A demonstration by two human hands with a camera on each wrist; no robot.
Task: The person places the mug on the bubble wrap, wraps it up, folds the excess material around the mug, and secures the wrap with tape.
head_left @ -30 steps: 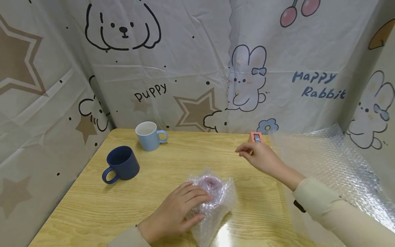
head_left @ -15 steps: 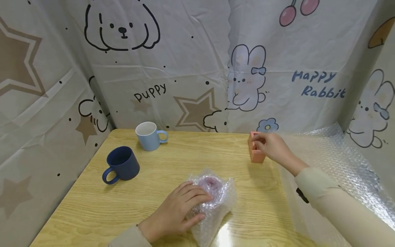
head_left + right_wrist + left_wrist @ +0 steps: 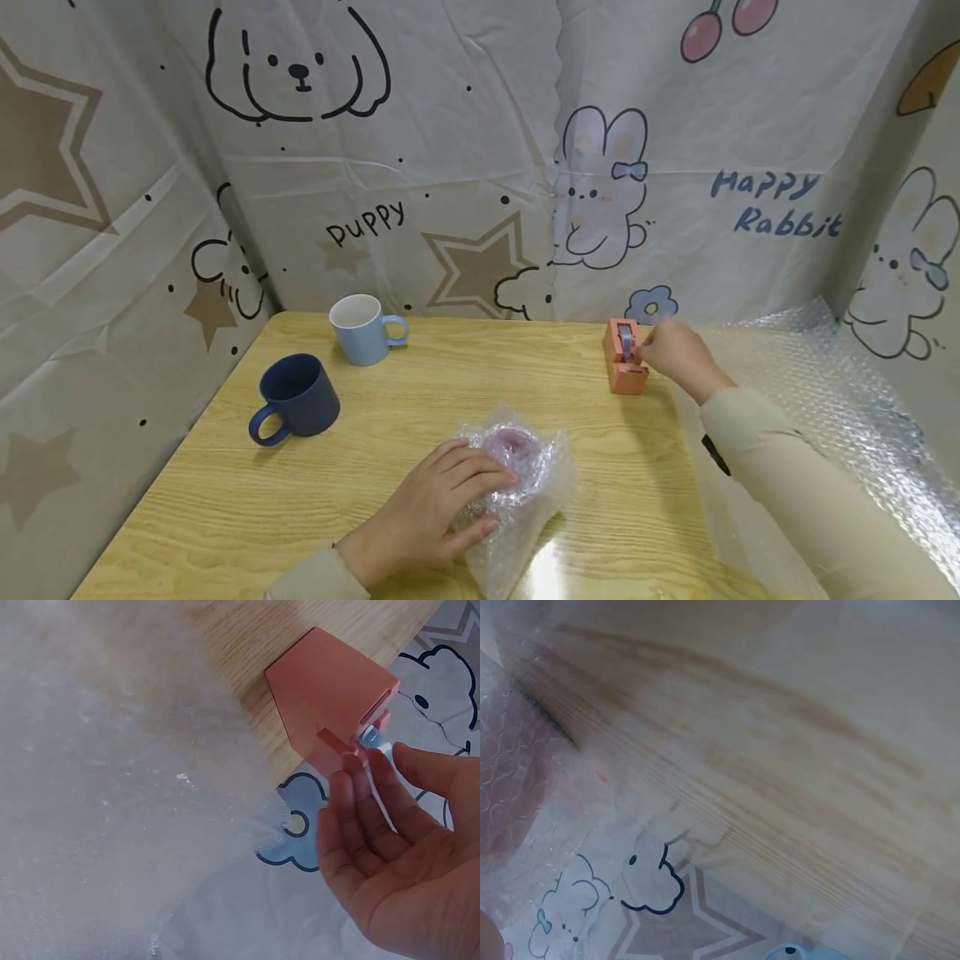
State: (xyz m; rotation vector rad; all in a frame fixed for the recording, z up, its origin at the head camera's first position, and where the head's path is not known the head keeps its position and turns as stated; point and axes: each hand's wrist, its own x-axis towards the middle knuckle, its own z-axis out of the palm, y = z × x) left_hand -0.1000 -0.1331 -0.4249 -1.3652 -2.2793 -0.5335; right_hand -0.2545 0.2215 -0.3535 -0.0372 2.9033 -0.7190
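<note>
In the head view a bundle of bubble wrap [image 3: 546,487] lies at the front middle of the table, with a round pinkish thing showing through its top. My left hand [image 3: 431,508] holds it from the left, fingers over the top and thumb on the near side. Part of the bundle also fills the left edge of the left wrist view. At the back right stands a coral tape dispenser [image 3: 627,382] with a roll of tape [image 3: 626,337] in it. My right hand [image 3: 681,358] is at its right side. In the right wrist view its thumb and index finger pinch the bluish tape end [image 3: 369,737].
A dark blue mug [image 3: 315,408] and a light blue mug [image 3: 360,342] stand upright at the left of the table [image 3: 472,375]. A large sheet of bubble wrap [image 3: 810,400] covers the right side. Printed cloth [image 3: 465,125] hangs behind and at both sides.
My right hand has moved from in front of the tape dispenser, over it, to its right side, uncovering the dispenser. My left hand and the bundle have stayed in place.
</note>
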